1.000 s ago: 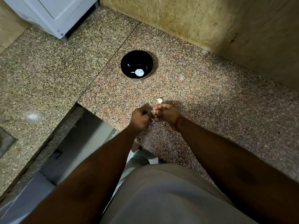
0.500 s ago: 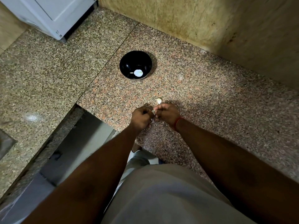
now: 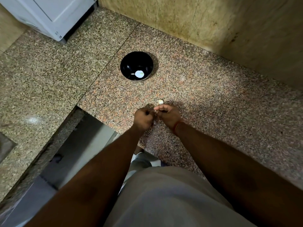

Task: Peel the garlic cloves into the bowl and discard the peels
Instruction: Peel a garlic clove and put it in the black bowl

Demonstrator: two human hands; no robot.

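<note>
Two hands together over counter [image 3: 221, 112] edge — little changes since second ago. Left hand [image 3: 143, 118] stays fisted, right hand [image 3: 168, 114] curled beside it; clove between them now hidden, so grip unclear. Spare clove [image 3: 160, 101] lies just beyond right fingers. Bowl [image 3: 129, 63] well apart, pale bits inside. Peeling likely unfinished.

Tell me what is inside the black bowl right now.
Inside the black bowl lie one pale roundish piece, probably a peeled garlic clove, and a smaller pale sliver beside it. The near wall hides part of the bottom.
</note>
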